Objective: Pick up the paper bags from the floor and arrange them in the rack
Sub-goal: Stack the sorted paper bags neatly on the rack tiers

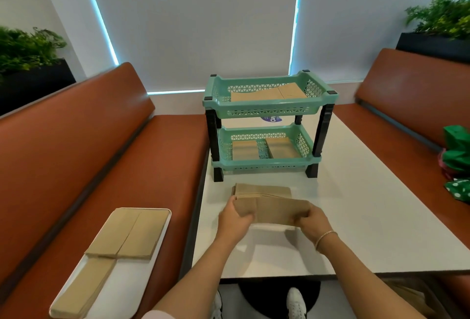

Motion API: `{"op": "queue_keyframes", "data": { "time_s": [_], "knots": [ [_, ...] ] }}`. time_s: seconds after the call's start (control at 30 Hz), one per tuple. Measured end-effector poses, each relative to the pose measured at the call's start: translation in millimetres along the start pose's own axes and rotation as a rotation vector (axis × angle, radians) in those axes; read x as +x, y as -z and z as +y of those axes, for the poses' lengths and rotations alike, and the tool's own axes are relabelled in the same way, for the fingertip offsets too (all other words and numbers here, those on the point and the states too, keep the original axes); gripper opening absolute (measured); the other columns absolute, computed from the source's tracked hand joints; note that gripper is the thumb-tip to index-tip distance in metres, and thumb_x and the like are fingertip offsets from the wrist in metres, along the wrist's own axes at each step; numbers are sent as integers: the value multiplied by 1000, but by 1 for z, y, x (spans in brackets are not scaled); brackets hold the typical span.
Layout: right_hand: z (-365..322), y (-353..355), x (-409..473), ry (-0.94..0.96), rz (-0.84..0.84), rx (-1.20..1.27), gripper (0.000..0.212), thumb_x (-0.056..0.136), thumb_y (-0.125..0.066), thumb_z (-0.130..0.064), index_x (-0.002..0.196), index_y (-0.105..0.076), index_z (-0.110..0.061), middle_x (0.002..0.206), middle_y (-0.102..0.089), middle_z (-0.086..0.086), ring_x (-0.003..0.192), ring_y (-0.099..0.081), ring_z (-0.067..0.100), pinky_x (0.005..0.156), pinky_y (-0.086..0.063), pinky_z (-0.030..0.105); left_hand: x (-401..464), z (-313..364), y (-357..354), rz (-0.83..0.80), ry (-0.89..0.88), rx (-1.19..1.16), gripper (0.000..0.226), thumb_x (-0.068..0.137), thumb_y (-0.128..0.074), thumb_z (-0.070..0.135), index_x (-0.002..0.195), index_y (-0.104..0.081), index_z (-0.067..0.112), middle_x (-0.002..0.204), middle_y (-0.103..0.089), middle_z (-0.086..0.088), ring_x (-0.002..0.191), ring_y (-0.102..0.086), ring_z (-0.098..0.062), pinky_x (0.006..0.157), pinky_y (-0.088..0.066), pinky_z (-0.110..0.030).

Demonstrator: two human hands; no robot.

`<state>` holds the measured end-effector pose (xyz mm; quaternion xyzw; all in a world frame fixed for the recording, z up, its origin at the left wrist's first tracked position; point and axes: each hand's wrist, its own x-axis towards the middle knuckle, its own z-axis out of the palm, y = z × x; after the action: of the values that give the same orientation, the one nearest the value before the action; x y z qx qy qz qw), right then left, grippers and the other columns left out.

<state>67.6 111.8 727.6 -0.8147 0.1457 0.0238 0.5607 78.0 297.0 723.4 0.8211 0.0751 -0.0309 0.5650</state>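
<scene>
Bags [273, 213] sit pinched at both ends between left hand [235, 219] and right hand [311, 220], above the counter [356, 217] near its left edge; a loose grip could fan them before the rack [264, 125].

Right of your hands, that crumpled green polka-dot bag [457, 163] runs off frame; your fingertips hide under the brown paper bag [273, 210].

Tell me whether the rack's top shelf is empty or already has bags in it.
Not empty. The top shelf of the rack already holds flat brown paper bags, lying side by side across its floor.
</scene>
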Motion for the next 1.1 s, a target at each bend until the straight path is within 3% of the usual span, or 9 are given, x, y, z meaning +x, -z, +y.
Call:
{"op": "queue_keyframes", "data": {
  "time_s": [0.1,0.27,0.33,0.47,0.63,0.77,0.9,1.0,1.1],
  "knots": [
    [3,-4,-14,20,4,44,41,72,-54,17,98,-59,-14,94,-62,7,92,-57,26,78,-44,28,-14,-5,2,5,15,12,52,80,-69,9,127,-49,15,117,-62,-3,102,-57,-16,80,-48,-19],
    [10,-17,-29,7,104,90,52,72,-60,11,113,-54,-19,103,-59,7,94,-56,24,83,-47,29,-30,-10,1,2,63,-36,48,80,-69,8,119,-45,22,113,-59,-1,94,-55,-13,56,-42,-7],
    [8,-21,-33,-6,134,132,51,74,-55,13,116,-53,-16,103,-57,8,92,-55,24,82,-45,29,-33,-9,0,6,72,-41,49,81,-66,8,123,-44,19,114,-58,-2,95,-54,-14,57,-41,-7],
    [-2,-22,-35,34,184,151,49,75,-55,12,115,-55,-15,104,-56,8,94,-53,25,82,-44,28,-36,0,4,22,63,-52,50,83,-65,9,128,-45,15,117,-59,-4,99,-54,-16,77,-46,-19],
    [1,-21,-40,13,170,60,44,74,-52,11,108,-57,-16,103,-60,11,96,-56,29,82,-46,31,-37,-7,10,-48,103,9,45,83,-60,8,125,-47,17,112,-60,-1,95,-54,-16,71,-43,-19],
    [14,-24,-46,-83,135,-104,41,79,-47,8,118,-56,-3,113,-61,20,102,-56,34,78,-41,28,-44,-16,7,-91,104,133,43,85,-51,8,126,-52,21,119,-60,-2,104,-55,-19,80,-44,-22],
    [6,-17,-41,-41,112,-222,41,81,-43,9,119,-56,-1,115,-60,20,105,-55,35,80,-39,28,-45,-8,15,-99,75,115,34,85,-55,9,116,-56,22,108,-61,1,95,-55,-16,68,-44,-18],
    [-5,-7,-40,32,68,-295,45,81,-40,11,120,-56,-5,114,-61,18,93,-51,27,77,-37,26,-39,4,29,-104,-6,135,26,80,-62,7,100,-57,23,94,-60,4,88,-55,-15,57,-44,-15],
    [-17,2,-35,115,6,-346,44,79,-44,13,111,-61,-11,104,-63,12,89,-50,23,76,-39,26,-32,13,34,-181,-92,244,28,77,-62,6,93,-59,28,93,-62,3,85,-57,-16,54,-43,-16]
  ]
}}
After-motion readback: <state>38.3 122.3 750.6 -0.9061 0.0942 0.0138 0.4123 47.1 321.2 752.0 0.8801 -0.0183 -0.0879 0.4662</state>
